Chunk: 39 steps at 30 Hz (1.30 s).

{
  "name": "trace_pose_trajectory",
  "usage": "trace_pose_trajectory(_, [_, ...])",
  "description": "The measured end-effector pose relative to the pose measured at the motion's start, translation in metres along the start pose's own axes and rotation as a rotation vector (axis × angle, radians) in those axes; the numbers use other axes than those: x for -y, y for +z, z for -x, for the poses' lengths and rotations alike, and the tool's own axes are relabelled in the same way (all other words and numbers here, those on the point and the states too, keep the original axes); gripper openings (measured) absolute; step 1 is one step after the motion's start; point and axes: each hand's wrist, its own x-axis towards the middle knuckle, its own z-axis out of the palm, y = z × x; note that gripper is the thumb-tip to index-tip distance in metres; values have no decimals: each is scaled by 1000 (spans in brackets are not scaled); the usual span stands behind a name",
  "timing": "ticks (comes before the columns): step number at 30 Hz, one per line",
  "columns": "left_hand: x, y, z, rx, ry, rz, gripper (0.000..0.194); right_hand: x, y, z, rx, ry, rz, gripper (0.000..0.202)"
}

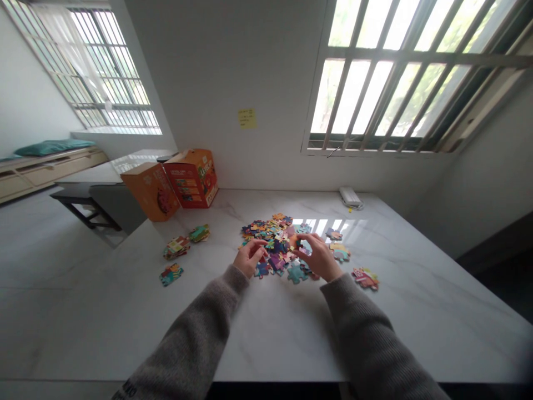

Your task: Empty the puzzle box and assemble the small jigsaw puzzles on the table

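A heap of colourful puzzle pieces point(277, 261) lies in the middle of the white marbled table point(275, 328). At the heap's left front edge is my left hand point(251, 258), its fingers curled toward the thumb; whatever they hold, if anything, is too small to name. My right hand point(318, 256) is over the right side of the heap, thumb and fingers closed on an orange puzzle piece point(293, 241). Beneath and beside that hand, a teal piece point(297, 273) lies at the heap's front edge.
Small groups of pieces lie at the left point(176, 247) and right point(366, 278). Two orange boxes point(150, 191) point(194, 180) stand at the back left. A white device with a cable point(350, 197) rests near the wall, below the barred window.
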Motion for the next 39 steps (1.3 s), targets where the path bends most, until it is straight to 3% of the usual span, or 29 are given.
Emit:
trace_pose_trajectory(5, [-2, 1, 2, 13, -16, -23, 27, -35, -29, 9, -116, 68, 88, 40])
trace_pose_trajectory(13, [-3, 0, 2, 35, -32, -48, 22, -43, -36, 13, -103, 39, 107, 45])
trace_pose_trajectory(20, [-3, 0, 2, 60, -23, -49, 21, -115, -50, 9, -258, 269, 188, 17])
trace_pose_trajectory(24, [-4, 0, 2, 62, -26, -41, 22, -144, -42, 7, -168, 416, 261, 21])
trace_pose_trajectory(28, [-7, -1, 2, 45, -39, -35, 25, -155, -37, 10, -73, 446, 312, 23])
trace_pose_trajectory(31, [-8, -2, 2, 14, -20, -32, 26, -148, -40, 8, -57, 441, 357, 25])
trace_pose_trajectory(33, [-7, -3, 1, -2, -7, -32, 26, -131, -38, 4, -61, 424, 375, 23])
trace_pose_trajectory(35, [-6, -3, 0, 1, -7, -33, 26, -102, -27, -3, -44, 372, 369, 20])
trace_pose_trajectory(39, [-1, -3, -1, 0, -7, -52, 25, -26, 18, -13, 158, 125, 290, 25])
